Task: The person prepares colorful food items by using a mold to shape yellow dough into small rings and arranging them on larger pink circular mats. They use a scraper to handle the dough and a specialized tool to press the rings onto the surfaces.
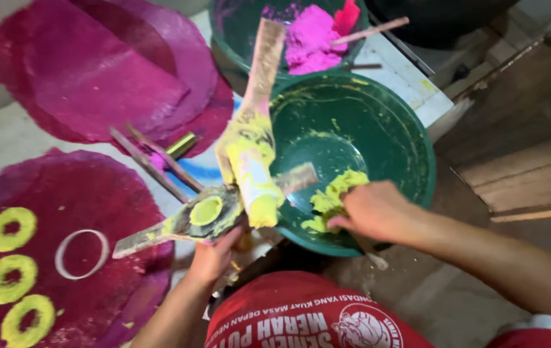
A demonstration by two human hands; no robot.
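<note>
Left hand (214, 254) clamped under flat wooden mould paddle (188, 222), ring cavity packed with yellow paste; paddle long axis runs left-low to right-high toward green basin (411, 138). Right hand (369, 209) inside basin near rim, fingers curled on yellow paste lump (333, 196). Paste lies just right of mould, right hand nearer. Three yellow rings (8, 229) on magenta sheet at far left

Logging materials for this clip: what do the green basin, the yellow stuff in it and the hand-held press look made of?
Green basin: apparently plastic, smooth and slightly glossy, smeared yellow. Yellow stuff: a soft, clumpy dough or paste, matte, under the right hand. Press, held by the left hand: probably wood, flat weathered slats, dough-caked.
</note>
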